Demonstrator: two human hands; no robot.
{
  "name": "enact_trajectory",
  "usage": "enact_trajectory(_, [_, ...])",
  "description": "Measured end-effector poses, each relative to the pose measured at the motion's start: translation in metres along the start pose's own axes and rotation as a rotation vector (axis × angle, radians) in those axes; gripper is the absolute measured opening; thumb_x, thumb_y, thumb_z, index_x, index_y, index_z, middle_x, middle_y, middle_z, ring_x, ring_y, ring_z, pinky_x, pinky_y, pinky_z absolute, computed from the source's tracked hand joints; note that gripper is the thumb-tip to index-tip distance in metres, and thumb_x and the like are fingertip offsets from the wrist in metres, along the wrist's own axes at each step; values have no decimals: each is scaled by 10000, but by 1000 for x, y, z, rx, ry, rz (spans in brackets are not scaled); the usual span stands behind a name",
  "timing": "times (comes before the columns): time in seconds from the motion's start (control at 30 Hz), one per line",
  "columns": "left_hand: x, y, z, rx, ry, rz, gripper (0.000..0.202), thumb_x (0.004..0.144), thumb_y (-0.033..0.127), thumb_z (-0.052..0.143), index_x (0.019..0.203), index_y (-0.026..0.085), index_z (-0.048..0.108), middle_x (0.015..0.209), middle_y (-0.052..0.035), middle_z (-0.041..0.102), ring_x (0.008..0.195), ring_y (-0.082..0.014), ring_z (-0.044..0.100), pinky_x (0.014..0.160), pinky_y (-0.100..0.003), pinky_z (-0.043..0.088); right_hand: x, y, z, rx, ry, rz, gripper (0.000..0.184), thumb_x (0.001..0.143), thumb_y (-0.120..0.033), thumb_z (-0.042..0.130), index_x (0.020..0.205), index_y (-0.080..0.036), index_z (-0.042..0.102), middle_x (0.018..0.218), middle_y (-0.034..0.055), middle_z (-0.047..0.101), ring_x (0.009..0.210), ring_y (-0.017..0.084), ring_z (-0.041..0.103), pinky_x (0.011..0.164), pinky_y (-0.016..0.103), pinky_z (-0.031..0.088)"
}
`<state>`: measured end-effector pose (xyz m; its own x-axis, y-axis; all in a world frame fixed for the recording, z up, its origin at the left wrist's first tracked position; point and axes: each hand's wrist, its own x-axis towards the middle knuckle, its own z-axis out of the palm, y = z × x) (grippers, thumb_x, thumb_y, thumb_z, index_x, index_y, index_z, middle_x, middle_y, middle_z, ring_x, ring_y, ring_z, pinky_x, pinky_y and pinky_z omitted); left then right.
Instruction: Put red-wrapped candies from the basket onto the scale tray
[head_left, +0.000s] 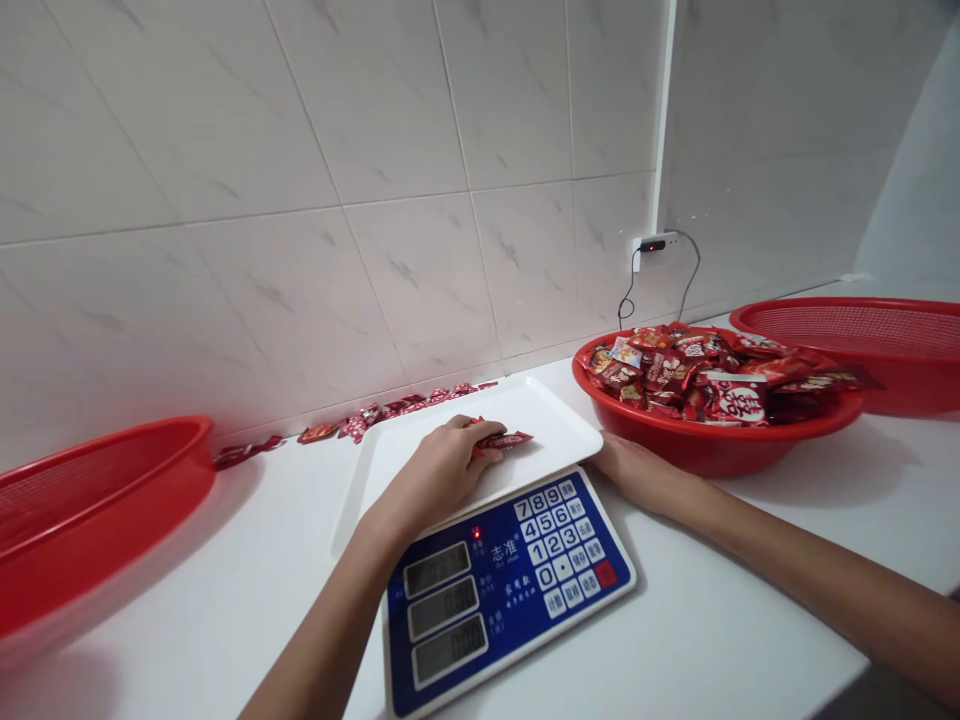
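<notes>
On the white weighing tray (555,425), my left hand (454,450) is closed around small red snack packets (514,440), whose ends poke out past the fingers. The tray sits on a blue digital scale (510,575) with number keys and three displays. My right hand (606,455) is at the tray's right edge, beside the red basin (720,450); its fingers are hidden from view. Heaped in that basin are many red wrapped packets (667,375).
A red basket (150,500) stands at the left, and a red mesh basket (885,390) at the far right. Several red packets (405,405) lie along the tiled wall behind the tray. A socket (652,245) with a plug and cables is on the wall.
</notes>
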<state>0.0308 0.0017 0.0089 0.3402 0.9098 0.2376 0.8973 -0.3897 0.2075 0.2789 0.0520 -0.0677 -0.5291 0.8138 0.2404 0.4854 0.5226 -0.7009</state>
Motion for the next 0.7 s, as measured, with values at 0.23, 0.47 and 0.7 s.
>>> enact_trajectory(0.23, [0,-10,-6,-103,87,-134,285,909,281,458,1068,240,691,1060,-60,733,941,-250,655,791,-349,476,-47,1,-63,-536,219,-497,411,946,-189,341,1169,-214,685,1258,116,638,1149,245,603,969,424,487])
enact_trajectory(0.47, [3,-8,-7,-130,189,-255,258,858,269,483,949,207,716,822,-60,740,739,-223,655,662,-310,454,-10,-6,-115,-700,555,-80,377,791,-66,390,776,-218,735,880,101,689,796,251,663,775,395,527])
enact_trajectory(0.7, [-20,-26,-38,-254,366,-292,370,891,441,470,1078,186,663,690,-30,682,532,-153,570,536,-273,451,-5,-14,-97,-649,277,-53,435,933,-349,355,1072,-187,733,1144,114,684,1052,290,629,901,414,482])
